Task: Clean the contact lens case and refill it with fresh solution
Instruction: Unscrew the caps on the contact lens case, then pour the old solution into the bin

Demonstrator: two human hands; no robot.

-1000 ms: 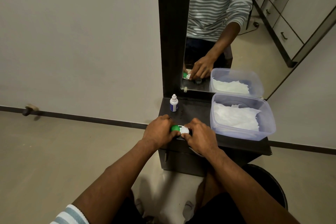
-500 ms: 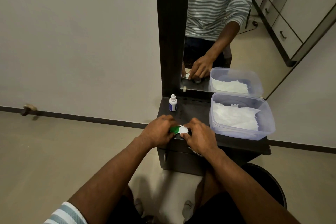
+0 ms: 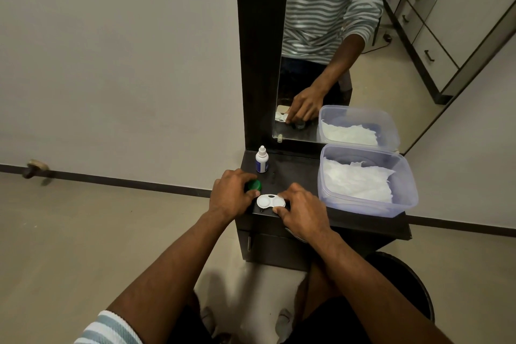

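L hand [image 3: 231, 194]: we see it curled round the green cap [image 3: 253, 185], cap off the case & held just beside its L end, low over the shelf.
R hand [image 3: 303, 211]: fingers bent, pinching the R end of the lens case [image 3: 268, 201] btwn thumb & fingertips, pinning it to the top.
Lens case: white, 2 wells side by side; we see the L well w/o cap, round & pale inside. R well mostly under the R hand, so we can't tell if its cap is on. Sits at the front L part of the shelf, near the edge.
Solution bottle [image 3: 262, 160]: small, white w/ blue label, upright, cap on. Back L corner of the shelf, just behind the L hand, not touching it.
Shelf [image 3: 296, 170]: dark, narrow, w/ a cabinet front below.
Tub [image 3: 402, 198]: clear plastic, open top, on the R side of the shelf, near the R hand but apart from it. White tissue [image 3: 357, 180] crumpled inside.
Mirror [image 3: 321, 36]: upright behind the shelf, dark frame; we see in it a striped shirt, 1 arm reaching down to the case, & the tub again.
Bin [image 3: 407, 288]: dark, round, on the floor below R, partly behind the R forearm.
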